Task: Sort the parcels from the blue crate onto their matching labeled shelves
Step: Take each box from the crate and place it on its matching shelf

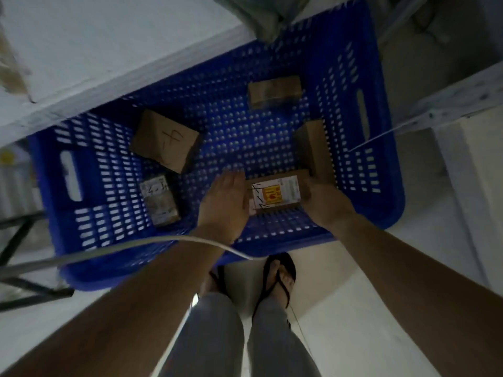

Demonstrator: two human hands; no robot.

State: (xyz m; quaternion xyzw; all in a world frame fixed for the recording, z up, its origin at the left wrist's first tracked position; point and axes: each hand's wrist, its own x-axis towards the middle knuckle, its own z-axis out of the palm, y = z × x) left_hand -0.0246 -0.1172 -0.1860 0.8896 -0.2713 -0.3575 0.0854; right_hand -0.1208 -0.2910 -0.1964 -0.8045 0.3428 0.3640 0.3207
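The blue crate lies on the floor below me with several brown parcels in it. My left hand and my right hand press on the two sides of a brown parcel with a white and yellow label near the crate's front wall. A parcel with a pen mark lies at the middle left. A taped, scribbled parcel rests at the front left. Another brown parcel sits at the back. One more leans on the right wall.
White shelf boards stand behind and to the right of the crate. A dark metal frame is at the left. A grey cable crosses my left forearm. My feet in black sandals stand just before the crate.
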